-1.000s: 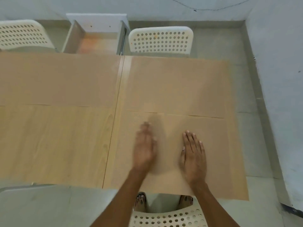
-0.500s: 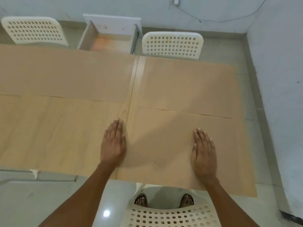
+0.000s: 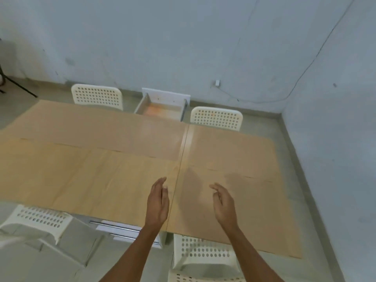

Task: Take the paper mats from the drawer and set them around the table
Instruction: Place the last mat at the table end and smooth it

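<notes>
1. Four brown paper mats cover the table (image 3: 186,139): a near right mat (image 3: 254,210), a far right mat (image 3: 230,147), a near left mat (image 3: 71,176) and a far left mat (image 3: 91,127).
2. The left hand (image 3: 157,202) hangs above the seam between the two near mats, fingers straight, holding nothing.
3. The right hand (image 3: 223,202) is raised over the near right mat, fingers relaxed and slightly bent, holding nothing; the two hands are apart.
4. An open drawer (image 3: 160,107) juts out at the table's far edge, between two white perforated chairs (image 3: 97,96) (image 3: 216,118).
5. Two more white chairs (image 3: 40,220) (image 3: 203,253) stand at the near side.
</notes>
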